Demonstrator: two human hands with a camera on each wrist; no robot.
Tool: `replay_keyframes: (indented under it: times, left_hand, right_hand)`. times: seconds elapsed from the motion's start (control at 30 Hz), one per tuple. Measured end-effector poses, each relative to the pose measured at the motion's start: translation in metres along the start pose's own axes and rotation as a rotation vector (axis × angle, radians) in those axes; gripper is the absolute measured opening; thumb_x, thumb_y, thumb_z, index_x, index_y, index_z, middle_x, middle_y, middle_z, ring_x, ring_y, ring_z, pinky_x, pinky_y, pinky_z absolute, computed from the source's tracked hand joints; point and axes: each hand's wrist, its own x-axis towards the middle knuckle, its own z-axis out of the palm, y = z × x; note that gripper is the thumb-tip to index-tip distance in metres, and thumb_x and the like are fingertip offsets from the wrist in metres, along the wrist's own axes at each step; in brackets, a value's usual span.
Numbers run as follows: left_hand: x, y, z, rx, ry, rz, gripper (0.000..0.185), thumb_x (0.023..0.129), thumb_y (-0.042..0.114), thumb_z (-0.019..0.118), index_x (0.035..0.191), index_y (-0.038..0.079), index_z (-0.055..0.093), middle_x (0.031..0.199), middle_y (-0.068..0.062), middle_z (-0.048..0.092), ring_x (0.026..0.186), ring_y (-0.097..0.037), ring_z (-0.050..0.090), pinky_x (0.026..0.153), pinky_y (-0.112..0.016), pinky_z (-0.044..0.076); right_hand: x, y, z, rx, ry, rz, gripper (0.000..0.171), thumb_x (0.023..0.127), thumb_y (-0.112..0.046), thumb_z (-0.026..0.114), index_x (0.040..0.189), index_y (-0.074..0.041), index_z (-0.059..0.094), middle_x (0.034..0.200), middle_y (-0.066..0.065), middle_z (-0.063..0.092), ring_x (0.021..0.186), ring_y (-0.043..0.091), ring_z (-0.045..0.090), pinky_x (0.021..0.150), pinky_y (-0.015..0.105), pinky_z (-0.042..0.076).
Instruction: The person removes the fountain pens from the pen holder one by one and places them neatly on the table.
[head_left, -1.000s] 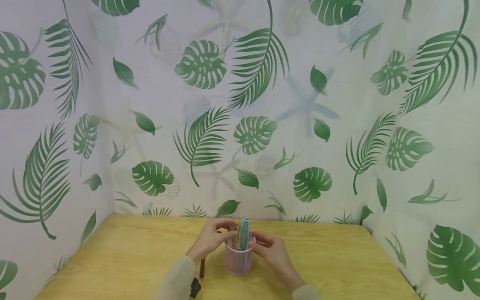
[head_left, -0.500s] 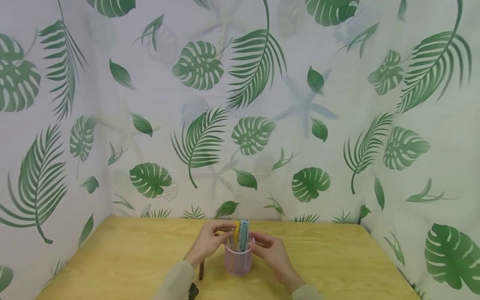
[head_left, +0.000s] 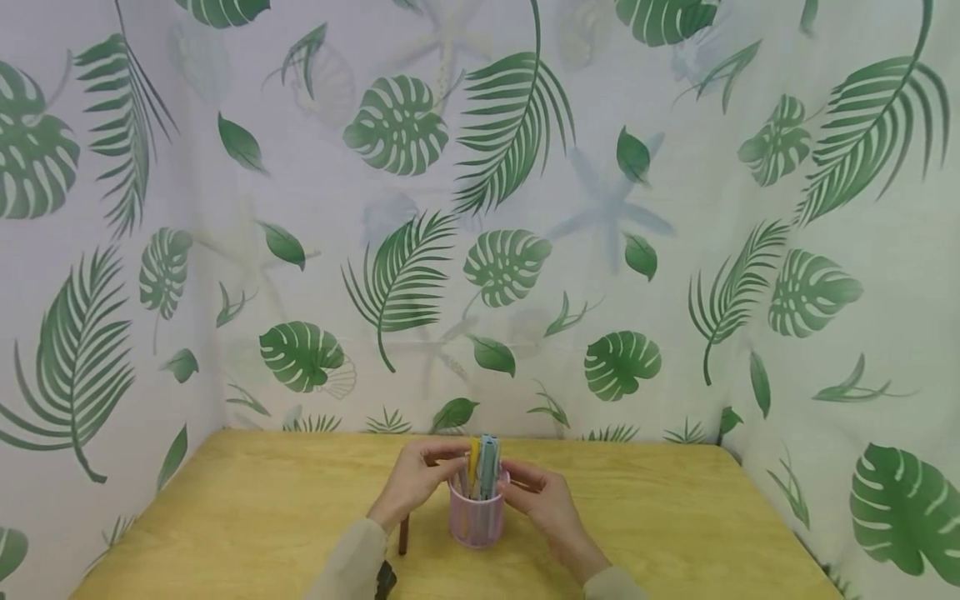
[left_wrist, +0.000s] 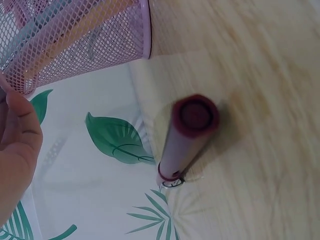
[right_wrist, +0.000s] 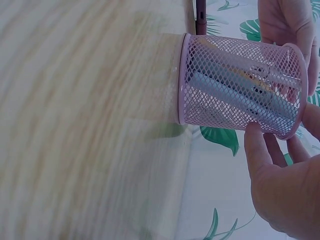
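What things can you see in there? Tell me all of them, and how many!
Mesh cup: 1, pink, on the table
Yellow pen: 1, yellow, in the cup
Blue pens: more than one, exact count unclear, light blue, in the cup
Marker: 1, dark red, lying on the table left of the cup
Partly hidden object: 1, black, by the left sleeve
Table: 1, yellowish wood, under everything
Wall covering: surrounds the table, white with many green leaves and faint starfish
Sleeves: 2, pale beige, bottom of the head view
Left hand: 1, bare, at the cup's left rim
Right hand: 1, bare, holding the cup's right side
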Motion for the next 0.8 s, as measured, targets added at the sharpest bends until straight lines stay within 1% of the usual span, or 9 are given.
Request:
replay_keyframes:
  times: [0.13,0.27,0.37,0.43,0.5,0.57,0.67,0.73,0.8]
  left_hand:
    - [0.001,0.004,0.002,0.021,0.025,-0.018,0.022,0.088,0.012,0.072,0.109,0.006,0.073,0.110,-0.011,0.073,0.093,-0.014,0.064,0.070,-0.022,0.053]
    - [-0.003,0.017,0.002,0.012,0.013,-0.006,0.024,0.089,0.004,0.069,0.113,0.000,0.071,0.111,-0.018,0.072,0.094,-0.023,0.065,0.070,-0.022,0.054]
    - [-0.007,0.027,0.001,-0.005,0.007,0.005,0.027,0.090,0.001,0.067,0.117,0.000,0.069,0.113,-0.021,0.070,0.098,-0.030,0.067,0.074,-0.023,0.056]
    - [-0.008,0.030,0.000,-0.019,0.011,0.019,0.029,0.091,0.001,0.066,0.119,0.000,0.068,0.116,-0.022,0.069,0.102,-0.033,0.068,0.078,-0.025,0.057]
    - [-0.006,0.026,0.001,-0.029,0.027,0.031,0.031,0.091,0.003,0.066,0.122,0.003,0.067,0.117,-0.020,0.069,0.106,-0.033,0.068,0.081,-0.026,0.058]
    - [-0.005,0.026,0.000,-0.025,0.042,0.028,0.033,0.091,0.004,0.066,0.124,0.003,0.065,0.118,-0.020,0.069,0.108,-0.033,0.067,0.086,-0.031,0.057]
    - [-0.006,0.033,-0.001,-0.016,0.068,0.015,0.033,0.091,0.006,0.067,0.124,0.005,0.065,0.117,-0.020,0.069,0.107,-0.033,0.068,0.088,-0.034,0.057]
    - [-0.007,0.041,-0.003,-0.020,0.079,0.001,0.032,0.091,0.004,0.067,0.123,0.004,0.065,0.116,-0.022,0.069,0.107,-0.034,0.067,0.088,-0.037,0.057]
    - [-0.008,0.046,-0.004,-0.030,0.101,0.003,0.029,0.091,0.005,0.068,0.120,0.004,0.067,0.115,-0.021,0.070,0.104,-0.033,0.069,0.086,-0.035,0.058]
  right_hand:
    - [0.002,0.000,-0.001,0.003,-0.002,-0.007,0.047,0.088,-0.015,0.074,0.129,0.003,0.060,0.135,0.023,0.058,0.120,0.034,0.060,0.093,0.036,0.055]
    - [0.002,0.001,-0.002,0.007,-0.010,-0.006,0.048,0.088,-0.016,0.074,0.129,0.003,0.060,0.135,0.023,0.058,0.120,0.033,0.060,0.094,0.036,0.055]
    - [0.002,0.002,-0.002,0.007,-0.014,-0.005,0.048,0.089,-0.017,0.073,0.130,0.003,0.060,0.135,0.023,0.058,0.120,0.033,0.060,0.094,0.037,0.055]
    - [0.002,0.002,-0.001,0.007,-0.013,-0.004,0.047,0.089,-0.017,0.073,0.130,0.003,0.060,0.135,0.023,0.058,0.120,0.033,0.060,0.094,0.037,0.055]
    - [0.002,0.002,-0.001,0.005,-0.013,-0.002,0.047,0.089,-0.017,0.073,0.130,0.003,0.060,0.135,0.023,0.058,0.120,0.033,0.060,0.094,0.037,0.055]
    - [0.002,0.001,-0.001,0.003,-0.013,-0.001,0.047,0.089,-0.017,0.073,0.130,0.003,0.060,0.136,0.023,0.057,0.120,0.033,0.060,0.094,0.037,0.054]
    - [0.002,0.002,-0.001,0.005,-0.015,-0.002,0.047,0.089,-0.017,0.073,0.130,0.003,0.060,0.136,0.023,0.057,0.120,0.033,0.060,0.094,0.037,0.054]
    - [0.002,0.002,-0.001,0.007,-0.013,-0.001,0.047,0.089,-0.017,0.073,0.130,0.002,0.060,0.136,0.023,0.058,0.120,0.031,0.060,0.094,0.036,0.054]
    - [0.002,0.001,-0.001,0.008,-0.013,0.000,0.047,0.089,-0.016,0.073,0.130,0.002,0.060,0.136,0.022,0.058,0.120,0.031,0.060,0.094,0.036,0.055]
